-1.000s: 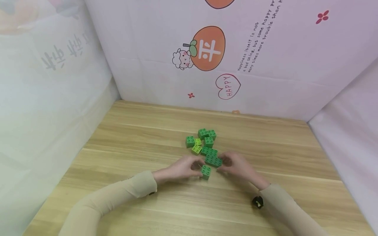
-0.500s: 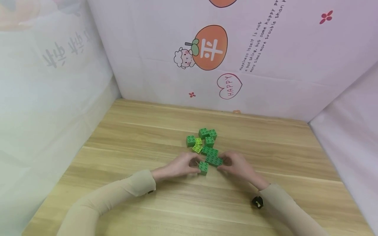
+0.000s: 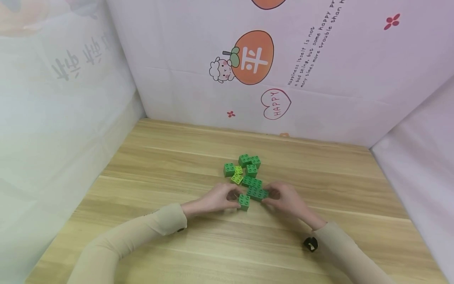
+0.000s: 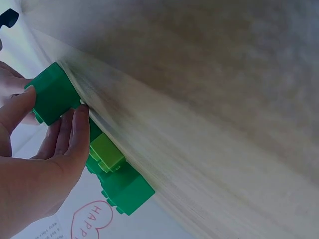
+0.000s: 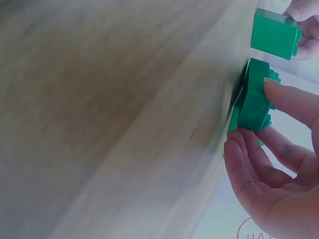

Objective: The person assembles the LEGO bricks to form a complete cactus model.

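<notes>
In the head view my left hand [image 3: 220, 198] pinches a square green brick [image 3: 244, 201] with studs up. The left wrist view shows thumb and fingertips on opposite sides of that green brick [image 4: 54, 94]. My right hand [image 3: 286, 198] holds the right end of a longer green brick [image 3: 256, 193], just behind and right of the square one. Its thumb and fingers grip that long brick [image 5: 255, 92] in the right wrist view, where it looks slightly tilted. Another long green brick [image 3: 251, 181] lies right behind it. A small space separates the two held bricks.
Farther back stand two lime bricks [image 3: 237, 178] and several square green bricks [image 3: 229, 169], close together. The wooden table [image 3: 177, 157] ends at a printed white cloth wall [image 3: 198, 98]. Cloth also hangs at the left [image 3: 71, 118] and right sides.
My left hand has shifted the square brick slightly left and back, then kept still over the last half second. My right hand stays at the long brick, which has turned slightly.
</notes>
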A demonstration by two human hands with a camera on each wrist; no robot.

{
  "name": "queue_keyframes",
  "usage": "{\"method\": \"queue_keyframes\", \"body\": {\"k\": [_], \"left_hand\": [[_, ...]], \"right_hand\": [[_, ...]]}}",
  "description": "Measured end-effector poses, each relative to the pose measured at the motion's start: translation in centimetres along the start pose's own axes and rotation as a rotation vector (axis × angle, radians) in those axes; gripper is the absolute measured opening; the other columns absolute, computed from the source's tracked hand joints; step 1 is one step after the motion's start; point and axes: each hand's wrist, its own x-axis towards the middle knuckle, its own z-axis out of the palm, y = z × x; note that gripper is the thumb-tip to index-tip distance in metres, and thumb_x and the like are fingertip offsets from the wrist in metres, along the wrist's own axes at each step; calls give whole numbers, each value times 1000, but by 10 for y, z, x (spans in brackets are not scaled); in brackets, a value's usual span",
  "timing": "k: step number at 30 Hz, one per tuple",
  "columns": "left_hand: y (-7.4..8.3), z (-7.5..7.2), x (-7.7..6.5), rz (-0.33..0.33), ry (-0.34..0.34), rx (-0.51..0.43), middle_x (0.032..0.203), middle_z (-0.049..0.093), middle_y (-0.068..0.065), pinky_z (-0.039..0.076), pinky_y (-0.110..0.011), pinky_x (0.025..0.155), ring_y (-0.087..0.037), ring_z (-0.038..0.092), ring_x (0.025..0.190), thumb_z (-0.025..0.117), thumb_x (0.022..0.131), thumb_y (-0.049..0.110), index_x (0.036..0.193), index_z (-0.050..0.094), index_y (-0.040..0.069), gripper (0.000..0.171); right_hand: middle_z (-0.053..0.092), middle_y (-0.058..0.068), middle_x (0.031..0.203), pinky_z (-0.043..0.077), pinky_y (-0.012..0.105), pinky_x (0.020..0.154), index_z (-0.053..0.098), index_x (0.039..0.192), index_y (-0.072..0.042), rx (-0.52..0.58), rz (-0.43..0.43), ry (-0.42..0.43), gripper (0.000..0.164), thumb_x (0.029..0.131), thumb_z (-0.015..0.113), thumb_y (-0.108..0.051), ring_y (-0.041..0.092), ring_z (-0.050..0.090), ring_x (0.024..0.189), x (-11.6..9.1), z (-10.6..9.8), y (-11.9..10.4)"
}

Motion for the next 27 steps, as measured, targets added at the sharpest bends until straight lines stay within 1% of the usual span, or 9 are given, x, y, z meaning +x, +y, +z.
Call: {"method": "queue_keyframes", "body": {"k": [6, 11, 19, 25, 27], "left_hand": [[-1, 0, 1, -13, -2, -2, 114, 72, -9, 59, -27, 89, -19, 70, 102, 76, 87, 20, 120, 66, 5, 38], [-2, 0, 1, -14, -5, 12, 115, 73, -8, 58, -24, 89, -18, 69, 102, 76, 87, 22, 120, 66, 6, 38], [-2, 0, -2, -28, -13, 0, 117, 72, -6, 56, -22, 91, -17, 68, 105, 76, 87, 21, 120, 66, 6, 38], [-2, 0, -1, -22, -12, 2, 116, 73, -6, 56, -21, 89, -16, 69, 104, 76, 87, 20, 120, 66, 6, 38], [-2, 0, 0, -25, -13, 5, 116, 73, -6, 56, -20, 89, -16, 69, 104, 76, 87, 20, 121, 66, 6, 38]], "right_hand": [[74, 10, 101, 62, 30, 79, 70, 108, -3, 11, -9, 5, 33, 80, 81, -16, 18, 69, 88, -2, -4, -1], [74, 11, 100, 63, 28, 77, 70, 108, -1, 58, -6, -1, 32, 81, 80, -15, 20, 70, 88, -4, -6, -2], [75, 13, 99, 63, 28, 77, 70, 108, 0, 93, -20, 23, 31, 81, 79, -12, 23, 71, 88, -8, -9, -3], [75, 12, 101, 63, 25, 76, 70, 108, -2, 104, -8, 40, 30, 82, 79, -13, 21, 71, 88, -9, -12, -6], [75, 12, 102, 63, 26, 76, 70, 108, -2, 103, -9, 48, 30, 82, 79, -13, 21, 71, 89, -10, -14, -6]]}}
